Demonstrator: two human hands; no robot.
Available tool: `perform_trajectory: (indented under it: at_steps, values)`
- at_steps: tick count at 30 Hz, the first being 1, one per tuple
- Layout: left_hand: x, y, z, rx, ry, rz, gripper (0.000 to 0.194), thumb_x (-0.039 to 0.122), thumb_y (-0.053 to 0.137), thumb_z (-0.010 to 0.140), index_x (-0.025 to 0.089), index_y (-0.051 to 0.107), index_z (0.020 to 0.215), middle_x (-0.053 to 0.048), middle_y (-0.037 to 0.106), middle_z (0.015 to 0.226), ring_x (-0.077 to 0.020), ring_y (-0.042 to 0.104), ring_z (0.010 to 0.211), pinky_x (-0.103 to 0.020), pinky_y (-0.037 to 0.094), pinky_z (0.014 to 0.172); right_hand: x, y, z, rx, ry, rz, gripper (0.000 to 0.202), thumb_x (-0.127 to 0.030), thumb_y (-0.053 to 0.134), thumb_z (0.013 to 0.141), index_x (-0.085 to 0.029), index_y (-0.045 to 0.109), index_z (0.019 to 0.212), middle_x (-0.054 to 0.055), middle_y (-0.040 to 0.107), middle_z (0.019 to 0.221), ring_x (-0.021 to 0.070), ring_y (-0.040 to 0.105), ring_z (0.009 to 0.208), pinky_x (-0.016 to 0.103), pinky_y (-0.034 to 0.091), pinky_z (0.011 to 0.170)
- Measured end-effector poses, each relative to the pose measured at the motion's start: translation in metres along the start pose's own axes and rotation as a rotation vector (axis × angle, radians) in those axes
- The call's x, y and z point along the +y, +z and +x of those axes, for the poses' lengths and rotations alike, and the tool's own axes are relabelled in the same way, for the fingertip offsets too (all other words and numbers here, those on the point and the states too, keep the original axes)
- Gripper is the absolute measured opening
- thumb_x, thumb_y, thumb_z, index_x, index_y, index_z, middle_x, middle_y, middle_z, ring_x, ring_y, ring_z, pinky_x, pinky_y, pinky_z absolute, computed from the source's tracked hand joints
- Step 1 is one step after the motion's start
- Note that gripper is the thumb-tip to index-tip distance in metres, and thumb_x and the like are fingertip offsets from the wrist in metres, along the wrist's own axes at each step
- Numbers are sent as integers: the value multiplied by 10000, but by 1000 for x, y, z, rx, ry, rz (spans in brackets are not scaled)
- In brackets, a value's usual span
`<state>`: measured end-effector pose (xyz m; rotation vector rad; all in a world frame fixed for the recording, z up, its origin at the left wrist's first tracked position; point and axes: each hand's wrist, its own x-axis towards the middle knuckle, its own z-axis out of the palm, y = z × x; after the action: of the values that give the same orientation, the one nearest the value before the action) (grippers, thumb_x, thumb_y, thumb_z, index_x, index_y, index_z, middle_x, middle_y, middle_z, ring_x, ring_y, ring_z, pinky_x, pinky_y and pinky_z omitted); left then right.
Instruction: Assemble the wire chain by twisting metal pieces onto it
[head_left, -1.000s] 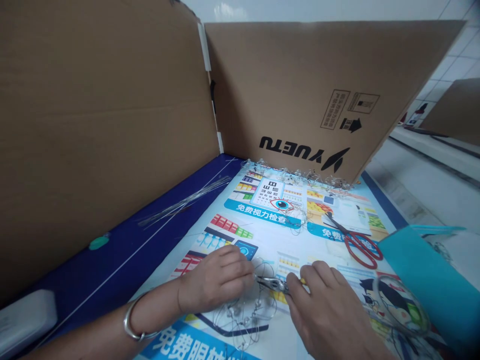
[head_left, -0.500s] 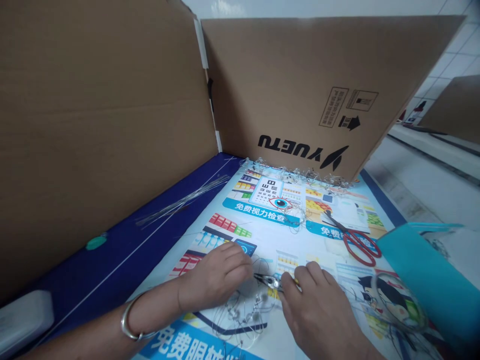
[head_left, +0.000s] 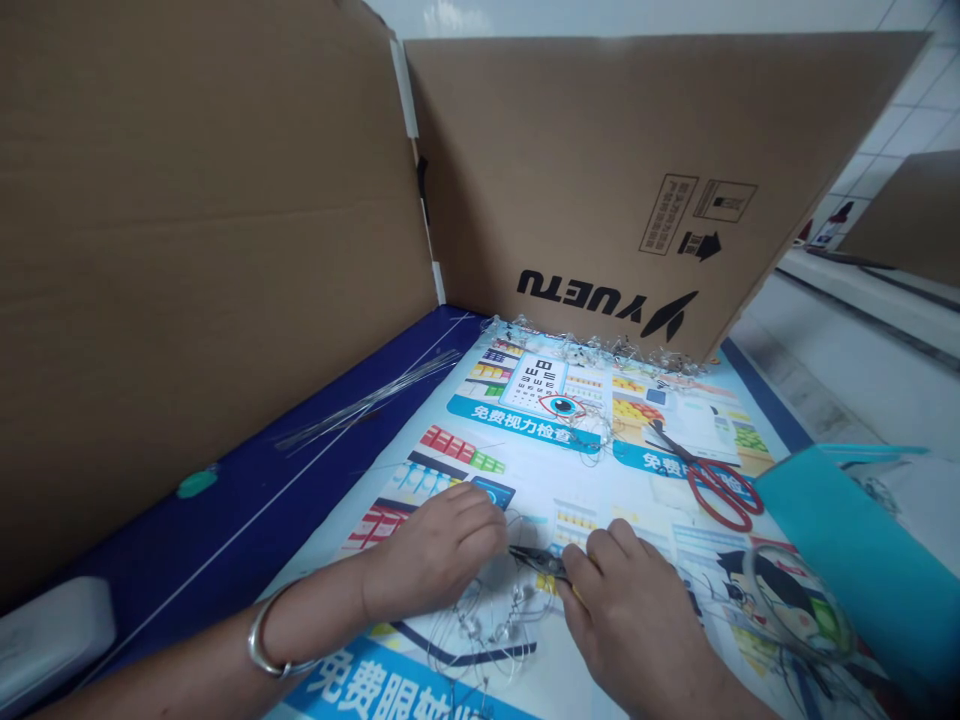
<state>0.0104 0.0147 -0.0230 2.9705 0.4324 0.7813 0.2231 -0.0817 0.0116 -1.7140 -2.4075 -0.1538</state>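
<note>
My left hand (head_left: 454,545), with a silver bangle (head_left: 262,635) on the wrist, is closed in a pinch on thin wire beside the plier tips. My right hand (head_left: 637,615) is wrapped round a pair of small pliers (head_left: 538,562), jaws pointing left to the left fingertips. The handles are mostly hidden in the palm. Below the hands, a tangle of thin wire with clear beads (head_left: 499,630) lies on the printed poster (head_left: 517,490). Exactly what the plier jaws grip is too small to tell.
Red-handled scissors (head_left: 724,490) lie right of centre. A clear ring-shaped roll (head_left: 799,610) and a turquoise sheet (head_left: 862,560) are at the right. Cardboard walls (head_left: 600,150) stand behind and left. Beaded wire pieces (head_left: 600,352) line the back; straight wires (head_left: 367,400) lie left.
The pliers have turned slightly in my right hand, and that hand has tilted a little. My left hand stays almost in place.
</note>
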Motion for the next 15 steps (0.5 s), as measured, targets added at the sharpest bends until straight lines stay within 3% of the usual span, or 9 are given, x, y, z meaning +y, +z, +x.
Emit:
perform_trajectory:
  at_steps: [15]
  values:
    - [-1,0,1,10,-2,-11,167,48,405,811,151,532,843,-56,567,800,-167,474,728,-319,394,664,1,1,-1,9,20,48,60,-242,528,795,-214,580,786,43,550,760,212,432,789,315,283,635]
